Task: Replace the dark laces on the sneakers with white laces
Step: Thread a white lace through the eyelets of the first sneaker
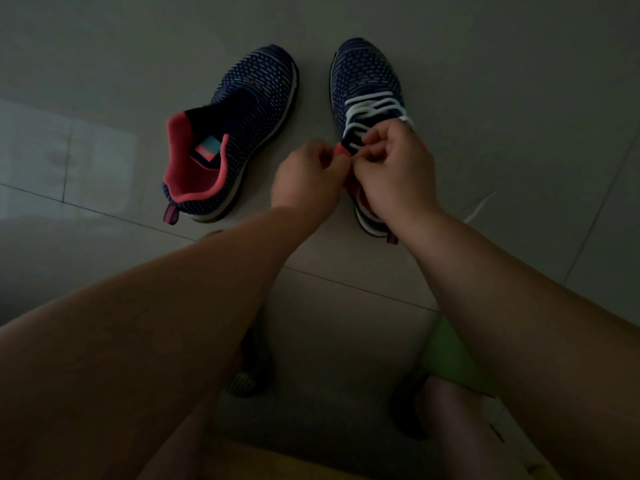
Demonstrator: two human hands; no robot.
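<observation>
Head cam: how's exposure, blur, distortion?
Head view: dim and underexposed, edges vignetted; wide-angle bends the floor tile lines; white laces still stand out on the right sneaker; both hands slightly soft; faint glare patch on the floor at left.

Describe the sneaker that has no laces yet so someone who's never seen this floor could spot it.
On the grey tiled floor two navy knit sneakers sit side by side. Take the left sneaker, away from both hands. Its coral-lined opening gapes and its front is bare, while the right sneaker carries white laces.
</observation>
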